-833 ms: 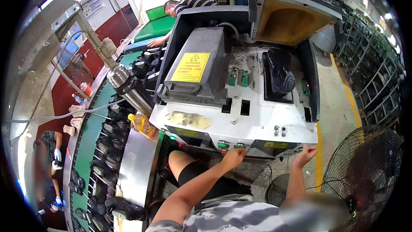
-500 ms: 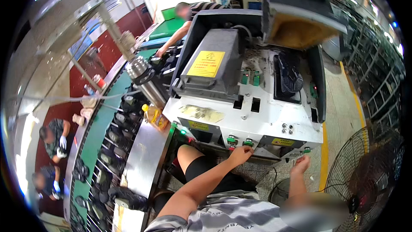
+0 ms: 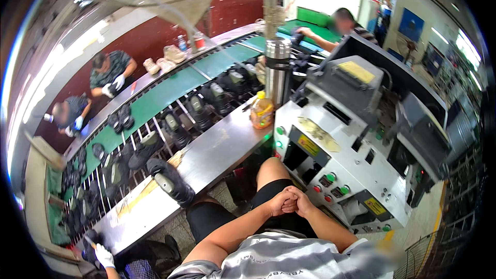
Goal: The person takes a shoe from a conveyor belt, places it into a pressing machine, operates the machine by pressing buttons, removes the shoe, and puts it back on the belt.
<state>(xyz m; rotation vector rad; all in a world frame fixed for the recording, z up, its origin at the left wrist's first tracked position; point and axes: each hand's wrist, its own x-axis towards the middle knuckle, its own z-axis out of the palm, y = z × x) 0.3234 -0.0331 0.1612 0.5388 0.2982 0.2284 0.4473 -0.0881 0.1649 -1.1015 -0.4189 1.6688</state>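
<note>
My left hand (image 3: 280,202) and my right hand (image 3: 298,199) are clasped together above my lap, fingers folded around each other. Nothing shows between them, though the inner fingers are hidden. Just right of them is the white front panel of a machine (image 3: 330,157), with a green button (image 3: 330,176) and a red button (image 3: 317,188). Neither hand touches the panel. On the machine's right side a dark hood (image 3: 424,124) is lowered over its station, and what lies under it is hidden. To the left, a black shoe (image 3: 171,182) rests on the steel ledge's edge.
A steel ledge (image 3: 209,154) runs beside a green conveyor (image 3: 178,87) carrying several dark shoes. A bottle of orange liquid (image 3: 262,111) and a steel cylinder (image 3: 278,70) stand by the machine. Co-workers sit across the line; another's gloved hand (image 3: 104,256) is at lower left.
Both hands have left the machine's front buttons and come together over my lap. The raised hood has come down. My view has turned left toward the conveyor.
</note>
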